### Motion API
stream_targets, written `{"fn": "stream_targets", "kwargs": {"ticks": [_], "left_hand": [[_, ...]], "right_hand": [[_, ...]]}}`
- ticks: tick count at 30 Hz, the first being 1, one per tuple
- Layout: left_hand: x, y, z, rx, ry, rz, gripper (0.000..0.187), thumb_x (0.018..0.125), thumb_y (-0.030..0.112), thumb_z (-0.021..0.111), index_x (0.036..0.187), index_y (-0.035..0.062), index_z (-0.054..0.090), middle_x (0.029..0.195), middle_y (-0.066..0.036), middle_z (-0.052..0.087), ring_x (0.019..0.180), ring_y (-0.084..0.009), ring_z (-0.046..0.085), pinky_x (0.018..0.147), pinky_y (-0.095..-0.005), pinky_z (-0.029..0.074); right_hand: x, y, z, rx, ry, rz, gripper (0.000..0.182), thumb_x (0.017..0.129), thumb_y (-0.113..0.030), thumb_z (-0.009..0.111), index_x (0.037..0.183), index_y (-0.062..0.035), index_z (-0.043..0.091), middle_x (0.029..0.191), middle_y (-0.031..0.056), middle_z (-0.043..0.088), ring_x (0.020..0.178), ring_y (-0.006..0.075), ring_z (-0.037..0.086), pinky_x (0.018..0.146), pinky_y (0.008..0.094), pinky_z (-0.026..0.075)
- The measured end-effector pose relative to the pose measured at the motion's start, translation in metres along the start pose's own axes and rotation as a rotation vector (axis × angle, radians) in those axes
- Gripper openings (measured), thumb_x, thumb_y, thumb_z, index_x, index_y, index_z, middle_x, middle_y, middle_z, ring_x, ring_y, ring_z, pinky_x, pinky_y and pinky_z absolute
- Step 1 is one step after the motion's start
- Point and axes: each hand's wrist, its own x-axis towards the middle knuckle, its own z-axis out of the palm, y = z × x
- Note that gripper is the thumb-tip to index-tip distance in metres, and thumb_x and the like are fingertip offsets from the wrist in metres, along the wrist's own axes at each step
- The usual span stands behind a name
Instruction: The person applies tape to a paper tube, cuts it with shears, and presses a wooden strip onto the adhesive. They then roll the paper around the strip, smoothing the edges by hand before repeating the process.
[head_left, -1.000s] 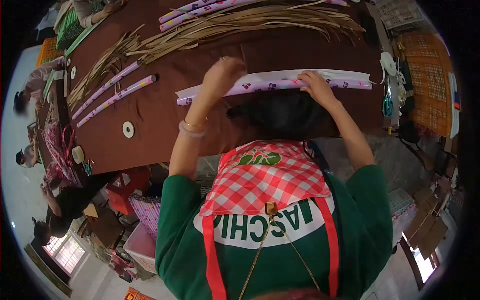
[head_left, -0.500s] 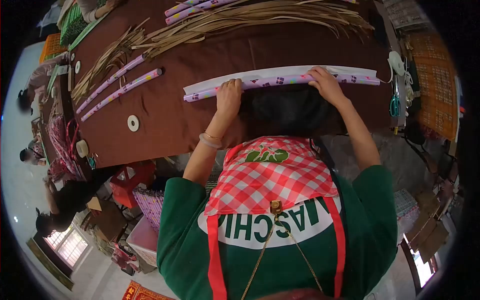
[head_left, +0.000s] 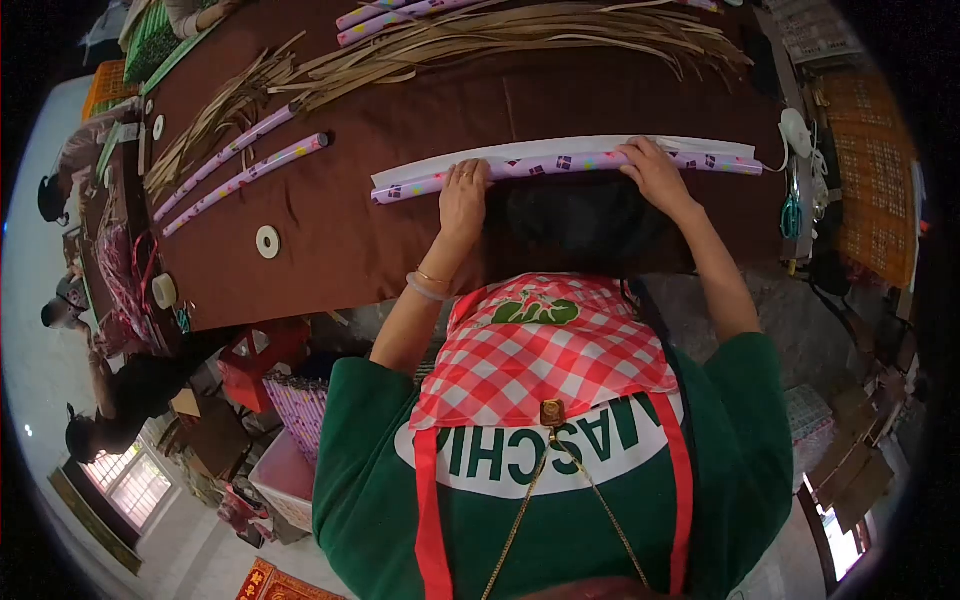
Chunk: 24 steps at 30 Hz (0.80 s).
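A long roll of purple patterned wrapping paper [head_left: 560,163] lies across the brown-covered table in front of me. Its white underside [head_left: 560,144] shows as a flap along the far edge. My left hand [head_left: 464,203] has its fingers curled over the roll left of the middle. Toward the other end, my right hand [head_left: 658,180] grips it the same way, thumb on the near side. Both hands are closed on the paper; whatever lies inside the roll is hidden. Dark material [head_left: 580,218] rests between the roll and my body.
Two finished-looking purple rolls [head_left: 250,180] lie at left, near a white tape roll [head_left: 267,242]. Long brown strips [head_left: 500,50] spread across the back. Scissors [head_left: 790,215] and a white cord [head_left: 795,130] sit at the right edge. Other people [head_left: 90,165] work at left.
My hands and the roll stay almost in place, with only a tiny shift in the view. At left, a person's head has come more clearly into sight.
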Motion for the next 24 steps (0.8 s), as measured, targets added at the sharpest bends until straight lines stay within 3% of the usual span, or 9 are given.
{"fn": "stream_targets", "kwargs": {"ticks": [7, 10, 13, 15, 17, 20, 24], "left_hand": [[0.000, 0.003, -0.001, -0.018, -0.011, -0.014, 0.027, 0.078, 0.010, 0.052, 0.103, 0.0023, 0.049, 0.105, -0.013, 0.054, 0.103, -0.0283, 0.050, 0.092, -0.0410, 0.037], [-0.001, -0.002, 0.002, -0.029, 0.027, 0.012, 0.028, 0.076, 0.010, 0.055, 0.103, 0.0038, 0.049, 0.104, -0.012, 0.055, 0.102, -0.0278, 0.051, 0.091, -0.0416, 0.038], [0.000, -0.002, 0.002, -0.024, 0.019, 0.022, 0.029, 0.076, 0.010, 0.056, 0.103, 0.0037, 0.049, 0.104, -0.013, 0.056, 0.101, -0.0283, 0.052, 0.091, -0.0414, 0.038], [0.000, -0.001, 0.000, 0.005, -0.026, -0.014, 0.029, 0.077, 0.011, 0.056, 0.104, 0.0037, 0.049, 0.104, -0.013, 0.056, 0.101, -0.0285, 0.052, 0.091, -0.0414, 0.037], [0.000, -0.003, 0.001, 0.005, -0.025, 0.002, 0.030, 0.077, 0.011, 0.056, 0.106, 0.0040, 0.049, 0.105, -0.013, 0.056, 0.101, -0.0287, 0.052, 0.091, -0.0409, 0.037], [0.000, -0.002, -0.003, 0.007, -0.054, -0.016, 0.031, 0.078, 0.013, 0.055, 0.107, 0.0018, 0.050, 0.107, -0.014, 0.055, 0.102, -0.0299, 0.051, 0.092, -0.0406, 0.037], [0.002, 0.000, -0.007, 0.002, -0.057, -0.016, 0.030, 0.077, 0.013, 0.055, 0.105, 0.0018, 0.050, 0.106, -0.015, 0.056, 0.101, -0.0304, 0.052, 0.092, -0.0408, 0.037]], "right_hand": [[-0.007, -0.005, -0.010, 0.005, 0.167, 0.031, 0.020, 0.079, -0.015, 0.057, 0.097, -0.0058, 0.058, 0.098, 0.0092, 0.052, 0.092, 0.0301, 0.051, 0.080, 0.0384, 0.040], [-0.010, 0.004, -0.024, -0.239, 0.368, 0.235, 0.017, 0.077, -0.017, 0.060, 0.093, -0.0099, 0.060, 0.100, 0.0061, 0.051, 0.093, 0.0264, 0.050, 0.080, 0.0379, 0.038], [-0.014, 0.037, -0.032, -0.325, 0.403, 0.307, 0.019, 0.076, -0.020, 0.061, 0.093, -0.0104, 0.061, 0.101, 0.0054, 0.051, 0.096, 0.0248, 0.048, 0.083, 0.0385, 0.036], [-0.019, 0.056, -0.031, -0.319, 0.397, 0.304, 0.020, 0.076, -0.023, 0.062, 0.090, -0.0096, 0.061, 0.102, 0.0047, 0.051, 0.098, 0.0236, 0.047, 0.085, 0.0385, 0.036], [-0.022, 0.067, -0.036, -0.219, 0.229, 0.288, 0.017, 0.076, -0.023, 0.061, 0.085, -0.0081, 0.061, 0.102, 0.0045, 0.051, 0.098, 0.0231, 0.048, 0.085, 0.0387, 0.036], [-0.031, 0.086, -0.050, -0.378, 0.256, 0.288, 0.015, 0.076, -0.022, 0.061, 0.080, -0.0072, 0.061, 0.101, 0.0036, 0.052, 0.097, 0.0229, 0.048, 0.085, 0.0390, 0.035], [-0.057, 0.141, -0.092, -0.464, 0.251, 0.442, 0.014, 0.077, -0.023, 0.059, 0.078, -0.0091, 0.060, 0.096, 0.0030, 0.053, 0.094, 0.0247, 0.050, 0.086, 0.0404, 0.034]]}}
